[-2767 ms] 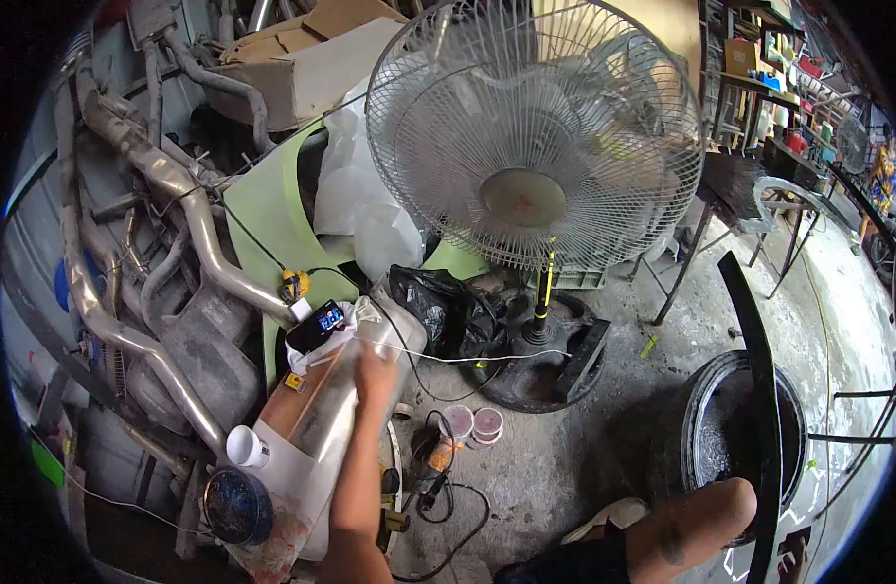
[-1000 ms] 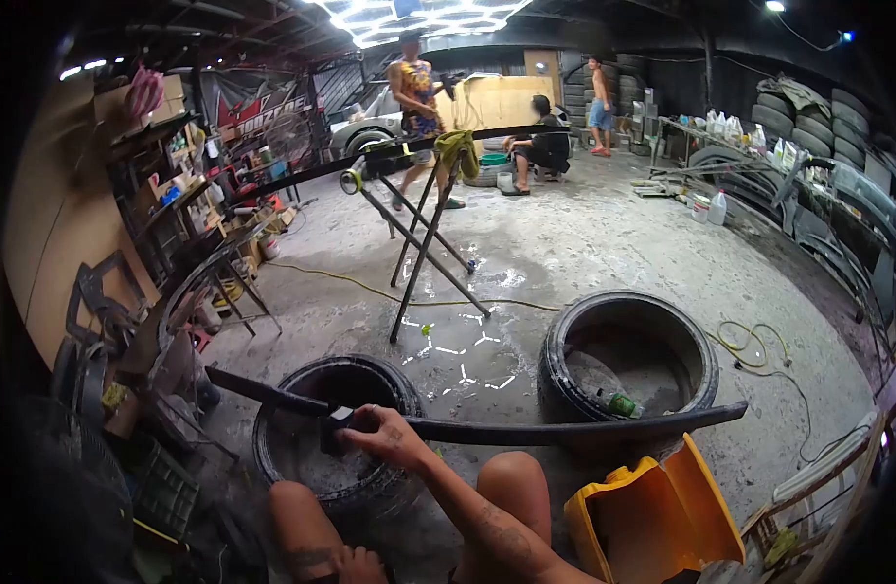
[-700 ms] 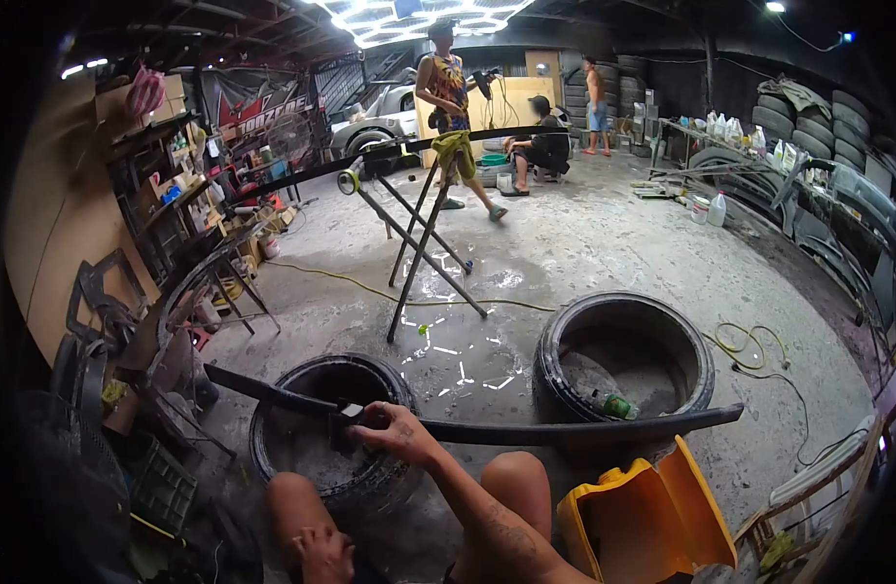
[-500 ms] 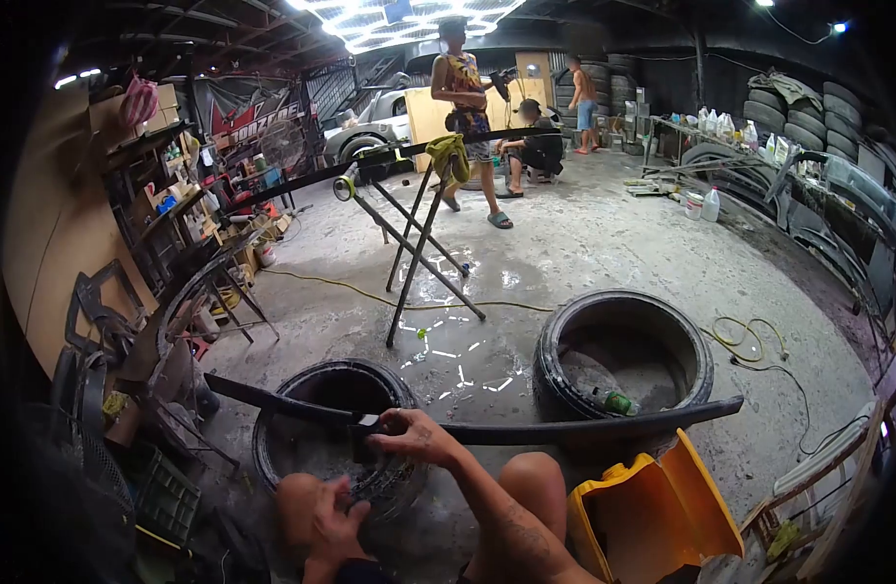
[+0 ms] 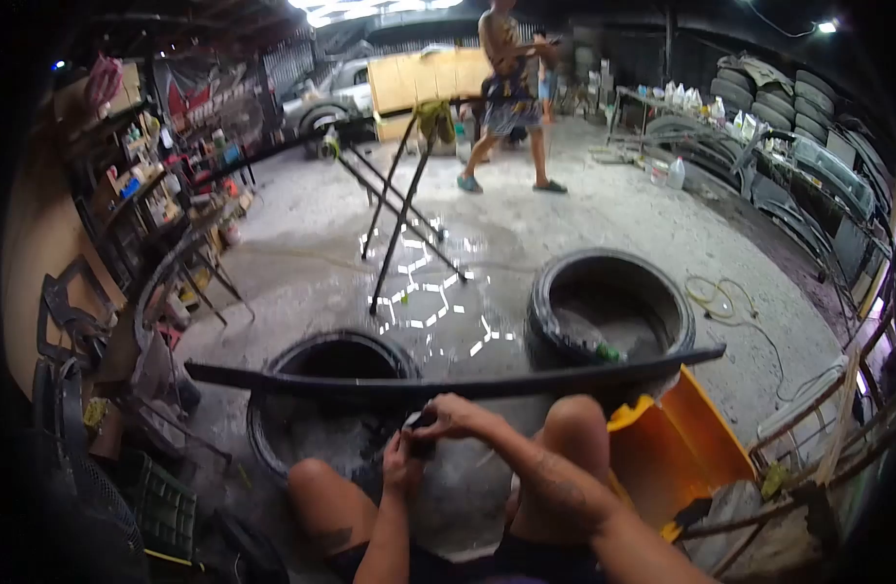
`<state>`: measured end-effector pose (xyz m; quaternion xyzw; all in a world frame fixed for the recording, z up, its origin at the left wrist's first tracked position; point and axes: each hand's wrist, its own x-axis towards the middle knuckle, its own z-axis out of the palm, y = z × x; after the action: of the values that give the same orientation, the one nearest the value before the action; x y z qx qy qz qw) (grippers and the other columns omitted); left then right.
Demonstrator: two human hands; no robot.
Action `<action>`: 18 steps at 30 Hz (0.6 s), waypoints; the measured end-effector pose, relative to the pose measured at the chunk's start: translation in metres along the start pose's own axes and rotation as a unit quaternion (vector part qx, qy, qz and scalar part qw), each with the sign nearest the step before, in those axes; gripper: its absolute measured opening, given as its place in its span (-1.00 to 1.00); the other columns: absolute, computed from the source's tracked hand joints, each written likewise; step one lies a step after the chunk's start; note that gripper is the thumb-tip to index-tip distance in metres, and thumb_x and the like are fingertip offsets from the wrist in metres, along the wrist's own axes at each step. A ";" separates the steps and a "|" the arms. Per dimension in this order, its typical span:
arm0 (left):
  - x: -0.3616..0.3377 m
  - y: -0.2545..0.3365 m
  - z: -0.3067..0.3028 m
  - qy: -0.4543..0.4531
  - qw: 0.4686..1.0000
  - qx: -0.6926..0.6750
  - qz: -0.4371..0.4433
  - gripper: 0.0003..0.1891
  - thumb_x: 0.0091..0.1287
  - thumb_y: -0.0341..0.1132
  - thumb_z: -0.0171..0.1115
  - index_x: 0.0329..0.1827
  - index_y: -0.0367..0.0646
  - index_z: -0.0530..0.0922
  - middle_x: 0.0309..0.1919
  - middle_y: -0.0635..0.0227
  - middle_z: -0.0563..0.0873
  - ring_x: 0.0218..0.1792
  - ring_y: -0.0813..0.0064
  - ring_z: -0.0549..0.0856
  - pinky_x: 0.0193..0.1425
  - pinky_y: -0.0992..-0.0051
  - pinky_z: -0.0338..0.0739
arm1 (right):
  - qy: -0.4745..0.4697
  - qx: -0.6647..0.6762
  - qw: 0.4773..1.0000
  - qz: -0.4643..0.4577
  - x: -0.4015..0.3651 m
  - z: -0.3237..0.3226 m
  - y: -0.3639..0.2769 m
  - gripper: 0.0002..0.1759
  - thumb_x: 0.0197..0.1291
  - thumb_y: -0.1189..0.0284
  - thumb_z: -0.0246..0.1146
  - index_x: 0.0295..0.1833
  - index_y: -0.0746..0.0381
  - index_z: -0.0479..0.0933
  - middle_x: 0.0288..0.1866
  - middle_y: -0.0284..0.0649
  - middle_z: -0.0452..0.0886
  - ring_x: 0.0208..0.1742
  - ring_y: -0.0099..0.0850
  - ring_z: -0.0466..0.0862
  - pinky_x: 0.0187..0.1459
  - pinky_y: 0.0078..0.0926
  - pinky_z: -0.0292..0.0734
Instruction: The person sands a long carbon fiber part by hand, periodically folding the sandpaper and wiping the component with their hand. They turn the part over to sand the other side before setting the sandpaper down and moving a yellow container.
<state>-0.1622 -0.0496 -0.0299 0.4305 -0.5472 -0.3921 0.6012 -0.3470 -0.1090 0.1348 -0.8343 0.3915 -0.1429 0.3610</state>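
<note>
Both my hands meet above the floor between my knees, just on the near side of a long black strip (image 5: 526,383). My right hand (image 5: 460,419) pinches a small dark piece with a white patch (image 5: 412,422); blur and fingers hide what kind it is. The fingers of my left hand (image 5: 396,465) are closed on the lower left of the same piece. The strip lies across two tires, the left tire (image 5: 258,438) and the right tire (image 5: 537,316). Neither hand visibly touches the strip.
An orange-yellow plastic panel (image 5: 701,428) stands by my right knee. Crossed metal stand legs (image 5: 401,219) rise ahead, with a cloth (image 5: 434,121) on top. A person (image 5: 511,83) walks beyond the stand. A hose (image 5: 720,300) lies at right; a crate (image 5: 161,506) is at left.
My right hand has drawn the small piece back from the strip toward me. My left hand has risen from near my knee and closed on it. The walking person has moved right.
</note>
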 end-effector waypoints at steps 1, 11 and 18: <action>-0.006 0.007 0.004 0.013 1.000 -0.006 -0.022 -0.58 0.30 -0.45 0.17 0.24 -0.35 0.51 -0.10 -0.12 0.66 -0.10 -0.16 0.66 0.12 0.14 0.58 | -0.021 -0.059 0.998 0.010 0.002 0.005 0.000 -0.26 0.10 -0.19 0.37 -0.12 0.39 0.70 -0.25 0.12 0.74 -0.18 0.05 0.76 -0.10 -0.13 0.64; -0.005 0.123 0.008 0.108 0.928 -0.320 -0.156 -0.74 0.40 -0.26 0.42 0.03 -0.18 0.62 -0.09 0.47 0.72 -0.05 0.64 0.62 0.18 0.58 0.40 | 0.266 -0.154 0.952 0.002 -0.211 -0.076 -0.110 -0.57 0.04 0.29 0.58 0.00 0.21 0.65 -0.15 -0.15 0.64 -0.24 -0.27 0.67 -0.22 -0.36 0.56; 0.001 0.133 0.010 0.180 0.932 -0.293 -0.115 -0.75 0.34 -0.31 0.47 -0.05 -0.17 0.60 -0.17 0.50 0.69 -0.11 0.64 0.57 0.13 0.58 0.38 | 0.308 0.044 0.924 0.221 -0.339 0.046 -0.072 -0.42 -0.09 0.40 0.66 0.07 0.22 0.60 -0.04 -0.24 0.54 -0.22 -0.54 0.58 -0.23 -0.58 0.53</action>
<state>-0.1722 -0.0088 0.0962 0.3582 -0.2373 -0.5179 0.7397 -0.5046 0.2007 0.1694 -0.6244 0.6515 -0.3263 0.2813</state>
